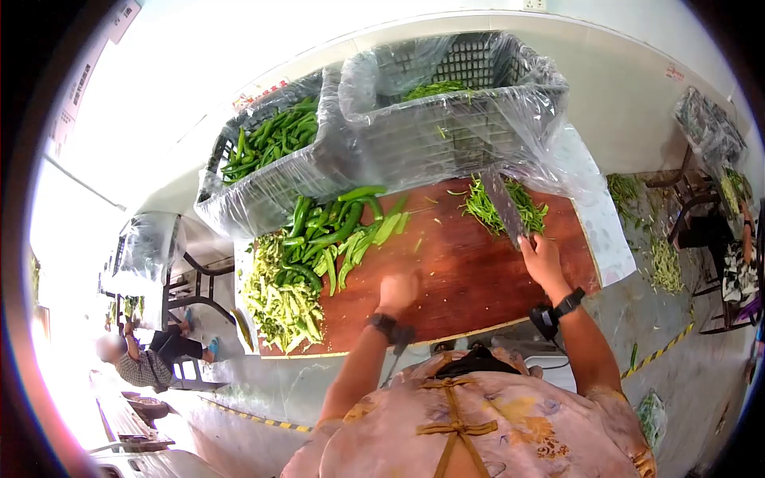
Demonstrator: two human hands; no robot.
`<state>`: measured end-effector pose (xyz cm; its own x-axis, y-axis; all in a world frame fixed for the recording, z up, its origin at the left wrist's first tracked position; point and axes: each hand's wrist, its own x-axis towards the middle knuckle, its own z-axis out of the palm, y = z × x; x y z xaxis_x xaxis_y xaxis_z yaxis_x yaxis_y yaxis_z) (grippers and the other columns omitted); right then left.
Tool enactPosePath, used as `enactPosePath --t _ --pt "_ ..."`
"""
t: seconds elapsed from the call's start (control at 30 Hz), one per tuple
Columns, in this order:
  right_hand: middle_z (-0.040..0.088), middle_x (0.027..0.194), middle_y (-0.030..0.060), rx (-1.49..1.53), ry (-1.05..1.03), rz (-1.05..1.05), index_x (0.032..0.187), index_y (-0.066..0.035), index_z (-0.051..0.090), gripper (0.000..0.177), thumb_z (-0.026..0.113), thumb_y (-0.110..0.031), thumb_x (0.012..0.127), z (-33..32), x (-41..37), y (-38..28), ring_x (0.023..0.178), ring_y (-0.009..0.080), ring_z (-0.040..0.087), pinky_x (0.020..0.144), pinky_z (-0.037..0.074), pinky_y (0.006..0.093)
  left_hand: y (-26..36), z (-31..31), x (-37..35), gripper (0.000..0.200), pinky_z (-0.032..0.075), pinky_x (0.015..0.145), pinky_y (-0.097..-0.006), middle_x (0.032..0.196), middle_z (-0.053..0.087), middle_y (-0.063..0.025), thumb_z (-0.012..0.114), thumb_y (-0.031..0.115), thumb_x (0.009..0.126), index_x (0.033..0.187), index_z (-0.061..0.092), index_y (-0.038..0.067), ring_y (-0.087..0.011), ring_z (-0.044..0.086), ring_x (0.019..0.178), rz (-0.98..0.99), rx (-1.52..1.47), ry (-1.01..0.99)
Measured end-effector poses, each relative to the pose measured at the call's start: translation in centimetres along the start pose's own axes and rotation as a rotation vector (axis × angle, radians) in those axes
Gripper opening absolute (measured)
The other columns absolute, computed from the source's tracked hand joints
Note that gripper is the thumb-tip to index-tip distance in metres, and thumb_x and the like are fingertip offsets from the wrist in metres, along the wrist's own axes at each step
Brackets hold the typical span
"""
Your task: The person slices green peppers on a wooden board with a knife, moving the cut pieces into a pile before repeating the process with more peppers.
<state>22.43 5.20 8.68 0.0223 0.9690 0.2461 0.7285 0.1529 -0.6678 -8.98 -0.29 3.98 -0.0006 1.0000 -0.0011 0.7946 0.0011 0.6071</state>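
My right hand [543, 261] is closed around the handle of a wide-bladed kitchen knife [504, 203]. The blade lies over a pile of shredded green peppers [484, 209] at the right of the reddish-brown board [446, 295]. My left hand [400, 291] is over the middle of the board, smeared by motion, so its fingers cannot be made out. To its left are whole green peppers [333, 227] and split pepper pieces [362, 247]. A heap of pale green pepper cores and scraps [279, 299] covers the board's left end.
Behind the board stand two plastic-lined crates: one crate [275, 171] holds whole peppers, the other crate [446, 131] some shredded ones. A seated person [151, 358] is at far left, another person's arm [747, 227] at far right. Green scraps [665, 259] litter the floor at right.
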Motion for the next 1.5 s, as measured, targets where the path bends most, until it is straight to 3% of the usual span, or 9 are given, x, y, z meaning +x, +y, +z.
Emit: enactPosePath --t 0.07,0.17,0.67,0.9,1.07,1.2,1.3,1.37,1.5 --pt "0.057 0.066 0.0234 -0.017 -0.082 0.023 0.074 0.002 0.057 0.037 0.059 -0.033 0.084 -0.4 -2.2 -0.2 0.064 0.0410 0.057 0.056 0.042 0.0462 0.3 -1.4 2.0 0.022 0.048 0.081 -0.0392 0.098 0.063 -0.0127 0.056 0.009 0.075 0.095 0.065 0.007 -0.0331 0.057 0.094 0.290 0.253 0.285" --pt "0.059 0.070 0.0223 0.011 -0.180 0.040 0.079 -0.001 0.060 0.032 0.059 -0.033 0.084 -1.0 -5.7 -0.5 0.067 0.0406 0.058 0.059 0.045 0.0465 1.1 -3.8 4.3 0.029 0.047 0.083 -0.0414 0.104 0.060 -0.0126 0.058 0.012 0.075 0.103 0.064 0.008 -0.0332 0.053 0.098 0.209 0.515 0.224" --pt "0.064 0.077 0.0197 -0.116 -0.198 0.148 0.092 -0.005 0.065 0.030 0.060 -0.033 0.083 -2.5 -13.0 1.6 0.075 0.0384 0.062 0.066 0.048 0.0457 -4.2 -1.6 8.6 0.054 0.037 0.090 -0.0434 0.114 0.057 -0.0107 0.058 0.018 0.071 0.125 0.051 0.010 -0.0281 0.049 0.110 0.005 0.601 0.260" --pt "0.063 0.075 0.0190 -0.099 -0.190 0.150 0.092 -0.005 0.065 0.029 0.062 -0.031 0.081 -2.2 -12.8 0.7 0.072 0.0380 0.062 0.063 0.049 0.0446 -0.6 -2.8 5.2 0.058 0.051 0.071 -0.0417 0.115 0.055 -0.0207 0.054 0.010 0.077 0.133 0.040 0.008 -0.0366 0.061 0.085 0.147 0.312 0.312" --pt "0.062 0.073 0.0193 -0.091 -0.175 0.137 0.092 -0.004 0.064 0.028 0.061 -0.030 0.081 -1.9 -12.6 0.9 0.070 0.0387 0.061 0.061 0.048 0.0451 2.1 -2.4 3.3 0.052 0.052 0.065 -0.0376 0.108 0.061 -0.0220 0.057 0.016 0.084 0.132 0.041 0.005 -0.0282 0.065 0.077 -0.179 -0.723 -0.469" --pt "0.062 0.073 0.0196 -0.089 -0.189 0.140 0.092 -0.004 0.064 0.028 0.061 -0.030 0.082 -2.0 -12.4 0.8 0.070 0.0387 0.061 0.061 0.047 0.0454 1.3 1.9 3.4 0.036 0.053 0.060 -0.0370 0.101 0.064 -0.0150 0.055 0.013 0.084 0.119 0.053 0.003 -0.0287 0.065 0.066 -0.330 -0.726 -0.691" --pt "0.062 0.074 0.0201 -0.106 -0.198 0.159 0.093 -0.004 0.064 0.028 0.061 -0.030 0.082 -2.1 -12.4 0.6 0.071 0.0389 0.061 0.062 0.047 0.0459 1.9 3.4 2.2 0.023 0.052 0.068 -0.0395 0.103 0.064 -0.0105 0.059 0.014 0.082 0.103 0.062 0.004 -0.0314 0.064 0.079 0.138 -0.070 -0.342" --pt "0.063 0.076 0.0205 -0.108 -0.185 0.173 0.094 -0.004 0.065 0.028 0.061 -0.030 0.082 -2.1 -12.4 0.4 0.073 0.0392 0.061 0.064 0.047 0.0461 4.3 1.9 1.0 0.044 0.043 0.088 -0.0457 0.113 0.060 -0.0116 0.061 0.019 0.079 0.121 0.056 0.010 -0.0295 0.053 0.109 0.346 0.380 0.157" --pt "0.064 0.074 0.0181 -0.118 -0.133 0.151 0.094 -0.005 0.066 0.028 0.062 -0.029 0.081 -1.7 -12.7 0.9 0.071 0.0367 0.062 0.063 0.049 0.0430 2.7 2.2 1.5 0.048 0.033 0.100 -0.0486 0.127 0.052 -0.0120 0.064 0.026 0.077 0.122 0.055 0.009 -0.0294 0.040 0.125 0.511 0.231 -0.019"
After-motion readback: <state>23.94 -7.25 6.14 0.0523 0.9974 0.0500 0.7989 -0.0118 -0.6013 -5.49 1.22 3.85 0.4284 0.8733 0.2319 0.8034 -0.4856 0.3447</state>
